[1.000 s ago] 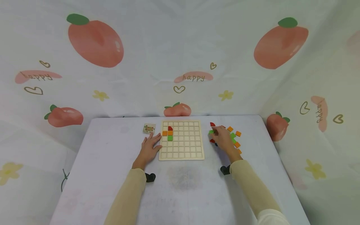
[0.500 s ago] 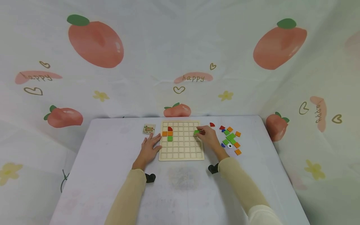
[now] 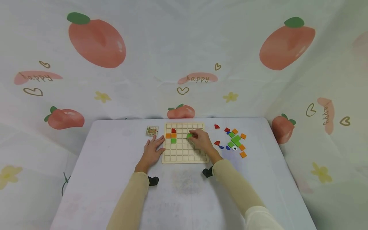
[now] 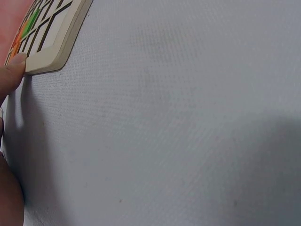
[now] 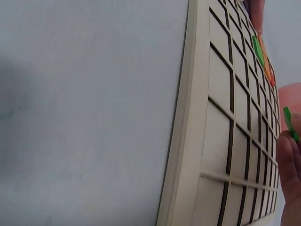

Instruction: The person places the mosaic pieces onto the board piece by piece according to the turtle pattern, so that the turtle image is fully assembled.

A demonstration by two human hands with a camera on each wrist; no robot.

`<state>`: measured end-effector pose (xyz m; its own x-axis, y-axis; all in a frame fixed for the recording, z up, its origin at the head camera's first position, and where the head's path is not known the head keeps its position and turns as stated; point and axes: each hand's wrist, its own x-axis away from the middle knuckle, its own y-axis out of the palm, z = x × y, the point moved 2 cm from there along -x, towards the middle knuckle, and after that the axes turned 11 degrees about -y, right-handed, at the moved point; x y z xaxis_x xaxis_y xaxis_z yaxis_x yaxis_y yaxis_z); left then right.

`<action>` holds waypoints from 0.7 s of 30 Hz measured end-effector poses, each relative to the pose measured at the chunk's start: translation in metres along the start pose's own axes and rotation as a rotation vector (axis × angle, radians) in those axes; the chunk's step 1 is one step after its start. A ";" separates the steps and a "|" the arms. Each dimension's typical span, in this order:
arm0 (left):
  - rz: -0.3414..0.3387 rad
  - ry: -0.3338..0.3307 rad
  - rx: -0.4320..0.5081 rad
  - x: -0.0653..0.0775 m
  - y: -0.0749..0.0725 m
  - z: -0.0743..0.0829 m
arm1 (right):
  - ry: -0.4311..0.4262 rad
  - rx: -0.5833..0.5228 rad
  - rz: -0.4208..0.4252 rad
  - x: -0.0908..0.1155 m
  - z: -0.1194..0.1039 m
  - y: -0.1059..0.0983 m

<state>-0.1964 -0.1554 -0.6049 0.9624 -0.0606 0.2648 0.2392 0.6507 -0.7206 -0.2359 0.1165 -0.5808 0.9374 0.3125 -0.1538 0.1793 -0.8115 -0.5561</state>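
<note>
A wooden grid board lies on the table with two orange square tiles, a red quarter-round tile and a green square tile in its upper left cells. Over the board's right half, my right hand pinches another green tile between thumb and fingers. The right wrist view shows this green tile held above the grid. My left hand rests at the board's left edge, fingers spread. In the left wrist view its thumb touches the rim.
Right of the board lie loose tiles: several green squares, several orange squares, red pieces, blue half-rounds and a white eye-like disc. A small pattern card sits left of the board.
My right hand has moved left from the loose pile to over the board, carrying a green tile. My left hand has stayed at the board's edge.
</note>
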 end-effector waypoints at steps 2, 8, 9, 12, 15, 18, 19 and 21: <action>0.006 0.005 0.000 0.000 0.000 0.000 | 0.002 -0.003 -0.003 -0.002 -0.002 0.006; 0.002 0.014 0.014 0.000 0.000 0.000 | 0.013 -0.028 -0.022 -0.005 -0.008 0.022; -0.002 0.012 0.014 0.000 0.000 -0.001 | 0.011 -0.032 -0.028 -0.006 -0.010 0.025; -0.006 0.014 0.015 0.000 0.001 -0.001 | -0.006 -0.022 -0.047 -0.007 -0.014 0.031; 0.000 0.024 0.010 0.000 0.000 -0.001 | -0.023 0.006 -0.059 -0.008 -0.015 0.036; 0.009 0.030 0.006 0.000 0.000 -0.001 | -0.043 0.025 -0.065 -0.009 -0.017 0.039; 0.012 0.033 0.004 0.000 0.000 -0.001 | -0.046 0.032 -0.068 -0.009 -0.017 0.039; 0.015 0.034 0.002 0.000 -0.001 -0.001 | -0.053 0.036 -0.077 -0.009 -0.017 0.041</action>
<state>-0.1966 -0.1566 -0.6050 0.9698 -0.0767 0.2316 0.2244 0.6534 -0.7230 -0.2320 0.0719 -0.5881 0.9041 0.3994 -0.1519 0.2383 -0.7664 -0.5966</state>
